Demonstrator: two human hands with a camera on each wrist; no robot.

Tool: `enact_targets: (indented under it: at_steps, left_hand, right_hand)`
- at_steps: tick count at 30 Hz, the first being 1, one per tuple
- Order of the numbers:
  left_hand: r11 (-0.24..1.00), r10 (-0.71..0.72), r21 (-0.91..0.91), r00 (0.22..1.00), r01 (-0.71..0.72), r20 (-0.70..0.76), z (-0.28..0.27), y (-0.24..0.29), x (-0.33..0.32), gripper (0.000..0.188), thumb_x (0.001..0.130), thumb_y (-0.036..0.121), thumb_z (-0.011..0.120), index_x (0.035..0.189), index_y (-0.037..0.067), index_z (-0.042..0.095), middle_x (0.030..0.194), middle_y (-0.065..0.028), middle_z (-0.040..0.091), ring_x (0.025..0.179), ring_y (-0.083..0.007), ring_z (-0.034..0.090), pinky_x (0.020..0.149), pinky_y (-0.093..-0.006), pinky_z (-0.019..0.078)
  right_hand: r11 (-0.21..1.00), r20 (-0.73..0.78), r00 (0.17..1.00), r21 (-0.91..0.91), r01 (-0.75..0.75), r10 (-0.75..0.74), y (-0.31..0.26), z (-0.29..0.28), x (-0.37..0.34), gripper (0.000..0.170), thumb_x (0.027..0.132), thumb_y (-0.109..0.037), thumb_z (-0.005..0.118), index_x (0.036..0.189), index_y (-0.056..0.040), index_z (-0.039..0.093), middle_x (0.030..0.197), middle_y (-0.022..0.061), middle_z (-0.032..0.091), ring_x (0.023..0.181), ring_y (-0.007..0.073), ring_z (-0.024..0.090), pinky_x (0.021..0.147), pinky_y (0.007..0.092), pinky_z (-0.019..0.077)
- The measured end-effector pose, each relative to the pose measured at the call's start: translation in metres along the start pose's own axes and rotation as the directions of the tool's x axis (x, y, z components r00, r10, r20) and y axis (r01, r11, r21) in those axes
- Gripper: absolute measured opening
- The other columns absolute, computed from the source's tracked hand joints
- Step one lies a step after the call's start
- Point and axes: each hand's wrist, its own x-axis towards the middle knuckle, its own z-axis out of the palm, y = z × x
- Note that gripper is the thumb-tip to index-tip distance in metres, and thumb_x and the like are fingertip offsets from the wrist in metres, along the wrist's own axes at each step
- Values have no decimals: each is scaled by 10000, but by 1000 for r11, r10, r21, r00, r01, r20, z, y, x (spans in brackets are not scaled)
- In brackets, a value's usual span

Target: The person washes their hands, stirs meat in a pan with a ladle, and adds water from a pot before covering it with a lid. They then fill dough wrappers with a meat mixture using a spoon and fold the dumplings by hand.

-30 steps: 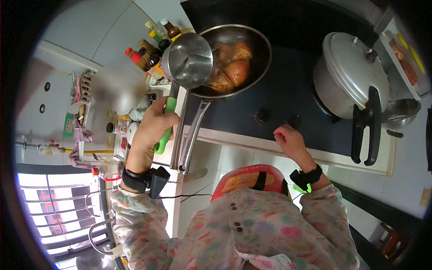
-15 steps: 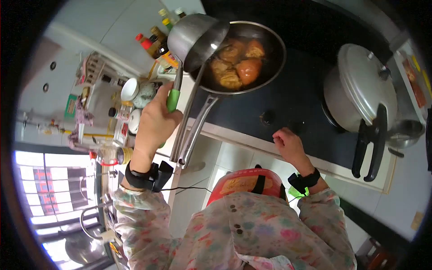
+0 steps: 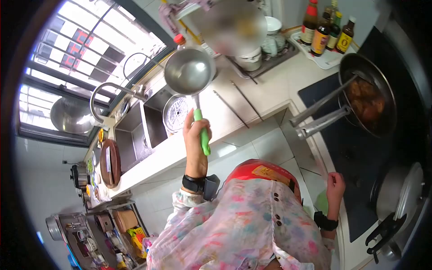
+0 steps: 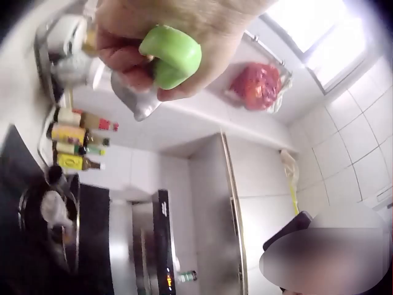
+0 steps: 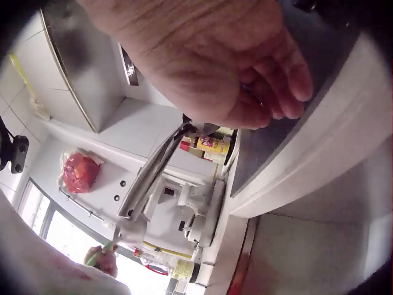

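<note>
In the head view my left hand (image 3: 196,139) grips the green handle (image 3: 203,135) of a steel ladle (image 3: 189,72), held above the counter beside the sink. The left wrist view shows my fingers curled round that green handle (image 4: 171,56). My right hand (image 3: 335,186) hangs at the stove's front edge, holding nothing, its fingers loosely curled in the right wrist view (image 5: 245,74). At the right, the pan (image 3: 390,99) with brown food (image 3: 366,101) sits on the stove, a second handle (image 3: 321,101) resting across its rim beside the pan's own.
Chopsticks (image 3: 246,100) lie on the counter (image 3: 279,81) near the sink (image 3: 130,146). Sauce bottles (image 3: 320,36) stand on a white tray behind. A pressure cooker (image 3: 396,193) is on the stove's near side. A cutting board (image 3: 116,164) leans left of the sink.
The view has turned left toward the sink. My left hand has carried the ladle away from the pan to over the counter. My right hand has stayed by the stove's front edge.
</note>
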Motion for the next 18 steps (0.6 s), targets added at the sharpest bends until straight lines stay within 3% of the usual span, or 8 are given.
enact_targets:
  at_steps: [4,6,8,10,13,16,17,18]
  left_hand:
    - [986,15,163,975,21,-220,-104,-21,37,104,828,213,503,846,111,513,771,18,460,670,-73,441,607,-201,374]
    - [978,36,207,992,-10,-122,-151,-38,62,222,872,328,509,854,108,531,815,12,503,686,-64,453,618,-199,382]
    - [980,-194,-10,954,197,-231,-190,-60,113,178,851,262,549,878,87,535,765,-10,550,619,-58,476,539,-175,376]
    - [965,-236,-134,969,225,-78,-222,-81,139,162,855,241,546,906,93,504,804,-39,599,606,-54,488,499,-187,375]
    - [968,-247,80,962,238,116,-282,-120,181,197,870,298,525,953,119,526,867,-38,628,619,-75,527,517,-186,401]
    - [907,-408,81,910,413,-70,-290,-134,214,299,814,375,592,921,96,614,822,-29,605,644,-136,526,563,-235,432]
    - [875,-304,394,953,282,-7,-199,-72,127,427,862,372,540,1034,-19,549,912,-147,604,754,-268,579,658,-343,489]
    - [853,-245,459,967,249,-69,-199,-80,129,412,857,359,548,1033,-13,553,906,-141,604,755,-259,578,656,-341,487]
  right_hand:
    - [998,39,998,-53,-41,43,-8,33,-14,93,796,-72,567,878,-36,591,827,120,590,718,261,587,634,326,462]
    - [993,51,995,-90,-80,85,-36,40,-23,75,788,-89,566,851,-58,592,844,114,591,737,298,589,636,356,471]
    - [987,-38,999,-156,-42,36,-63,36,-32,76,772,-112,571,831,-67,589,841,111,587,746,323,584,645,392,476]
    - [969,-100,986,-194,-151,134,-59,26,-50,84,762,-128,575,821,-71,591,833,118,583,747,324,584,650,405,476]
    - [907,-205,938,-265,-328,280,-48,14,-72,89,753,-152,581,804,-81,594,831,130,579,751,331,584,660,418,474]
    - [804,-439,818,-289,-520,371,-27,-36,-123,77,750,-159,578,778,-91,597,832,144,579,752,345,583,665,429,471]
    - [770,-510,750,-236,-592,421,-18,-55,-137,88,754,-160,568,788,-85,599,819,146,590,741,350,586,669,432,472]
    - [751,-572,683,-165,-639,455,0,-73,-151,112,761,-166,568,829,-89,613,836,159,602,726,350,588,666,415,474]
